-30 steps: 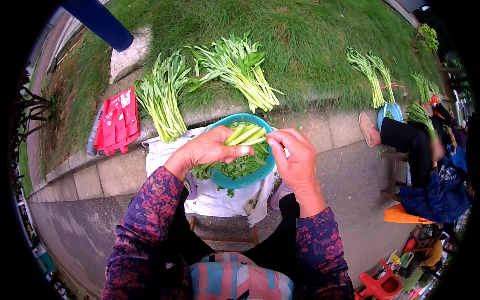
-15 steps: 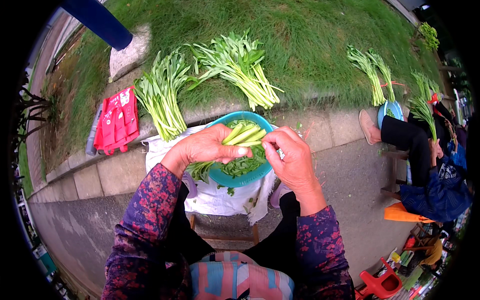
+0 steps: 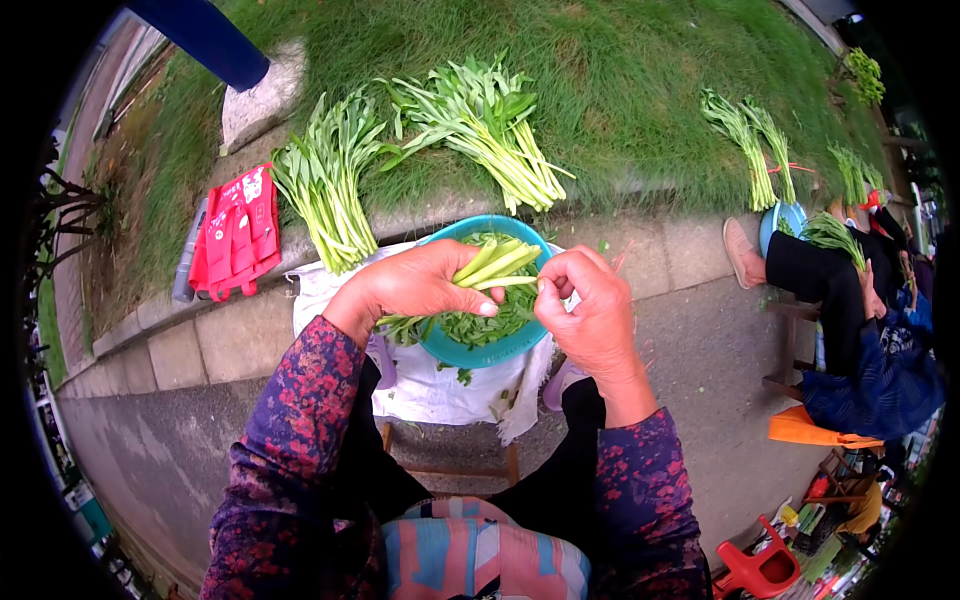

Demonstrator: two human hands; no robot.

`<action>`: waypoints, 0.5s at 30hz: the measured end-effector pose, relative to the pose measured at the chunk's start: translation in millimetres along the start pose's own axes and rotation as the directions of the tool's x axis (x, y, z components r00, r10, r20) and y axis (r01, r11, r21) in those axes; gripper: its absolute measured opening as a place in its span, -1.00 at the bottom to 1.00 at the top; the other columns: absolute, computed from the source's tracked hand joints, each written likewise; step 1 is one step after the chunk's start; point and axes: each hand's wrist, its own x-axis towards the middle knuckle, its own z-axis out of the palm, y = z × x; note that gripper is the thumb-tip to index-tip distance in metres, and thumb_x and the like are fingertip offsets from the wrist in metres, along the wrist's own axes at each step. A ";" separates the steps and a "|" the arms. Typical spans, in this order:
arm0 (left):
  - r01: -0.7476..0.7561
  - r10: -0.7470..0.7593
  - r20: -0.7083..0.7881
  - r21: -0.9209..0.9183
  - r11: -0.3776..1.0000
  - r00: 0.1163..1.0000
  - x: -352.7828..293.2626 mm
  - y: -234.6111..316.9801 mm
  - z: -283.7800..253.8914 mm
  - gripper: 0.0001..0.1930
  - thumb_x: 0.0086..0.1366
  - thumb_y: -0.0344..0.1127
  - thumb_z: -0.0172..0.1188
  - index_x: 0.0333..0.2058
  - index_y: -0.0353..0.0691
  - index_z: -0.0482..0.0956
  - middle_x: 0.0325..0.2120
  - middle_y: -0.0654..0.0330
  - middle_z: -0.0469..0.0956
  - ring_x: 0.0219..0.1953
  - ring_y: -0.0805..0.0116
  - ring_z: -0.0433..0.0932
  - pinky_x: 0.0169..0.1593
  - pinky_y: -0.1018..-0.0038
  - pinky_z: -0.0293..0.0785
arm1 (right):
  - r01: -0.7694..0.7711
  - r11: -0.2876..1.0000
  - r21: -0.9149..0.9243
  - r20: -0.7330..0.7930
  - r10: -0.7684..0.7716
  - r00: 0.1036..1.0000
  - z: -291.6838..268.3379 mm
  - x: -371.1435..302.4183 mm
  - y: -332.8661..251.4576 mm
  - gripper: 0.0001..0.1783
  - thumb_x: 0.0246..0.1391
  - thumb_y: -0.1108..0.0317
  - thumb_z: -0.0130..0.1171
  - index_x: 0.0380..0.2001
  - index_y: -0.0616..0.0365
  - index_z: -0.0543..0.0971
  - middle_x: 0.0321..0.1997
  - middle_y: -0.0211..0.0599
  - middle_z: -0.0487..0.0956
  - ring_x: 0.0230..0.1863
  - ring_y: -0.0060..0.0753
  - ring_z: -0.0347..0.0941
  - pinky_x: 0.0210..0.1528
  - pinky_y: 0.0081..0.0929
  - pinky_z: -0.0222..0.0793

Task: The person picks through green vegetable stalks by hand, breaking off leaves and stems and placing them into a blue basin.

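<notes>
My left hand (image 3: 415,285) is closed round a small bundle of pale green water spinach stems (image 3: 505,262), cut ends pointing right and leaves trailing down behind the wrist. At the right end of the bundle, my right hand (image 3: 595,310) pinches the tip of one stem between thumb and forefinger. Beneath both hands sits a teal basin (image 3: 470,355) holding loose green leaves and pieces. It rests on a white cloth (image 3: 425,405) between my feet, with scraps scattered over it.
Two large bunches of water spinach, one left (image 3: 335,190) and one right (image 3: 490,130), lie along the grass edge. A red bag (image 3: 238,235) stands on the kerb. To the right, a seated person (image 3: 835,285) handles greens beside a blue basin (image 3: 768,235). A red plastic stool (image 3: 760,572) is lower right.
My right hand has shifted slightly, its fingers curling tighter on a stem tip. The stems in my left hand are fanned a little more. The person at right has tilted their greens leftward.
</notes>
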 end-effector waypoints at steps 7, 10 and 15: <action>-0.014 0.002 -0.091 -0.137 0.990 0.996 -4.3 6.5 -4.1 -0.79 0.13 -0.28 0.28 -0.27 -0.21 0.56 -0.42 0.41 0.50 -0.41 0.63 0.39 -0.36 0.67 0.33 | -0.259 0.836 0.484 -0.113 0.353 0.929 -18.4 2.4 6.4 -0.96 -0.01 0.54 0.15 -0.44 0.25 0.50 -0.49 -0.55 0.48 -0.49 -0.78 0.33 -0.43 -0.75 0.29; -0.028 0.001 -0.154 -0.175 0.984 0.988 -7.1 11.1 -6.9 -0.79 0.09 -0.30 0.31 -0.30 -0.20 0.56 -0.43 0.38 0.51 -0.42 0.60 0.41 -0.38 0.67 0.34 | -0.301 0.764 0.571 -0.008 0.372 0.928 -23.7 2.8 7.6 -0.90 0.02 0.45 0.21 -0.40 0.25 0.52 -0.47 -0.55 0.49 -0.48 -0.79 0.33 -0.40 -0.75 0.29; -0.074 0.057 -0.196 -0.077 0.994 0.979 -3.0 8.3 -8.7 -0.78 0.09 -0.34 0.32 -0.28 -0.24 0.58 -0.40 0.36 0.55 -0.36 0.60 0.45 -0.28 0.62 0.38 | -0.190 0.957 0.219 0.151 0.159 0.976 -13.1 -1.7 11.1 -0.84 0.01 0.47 0.18 -0.29 0.25 0.54 -0.45 -0.38 0.50 -0.44 -0.61 0.39 -0.37 -0.63 0.31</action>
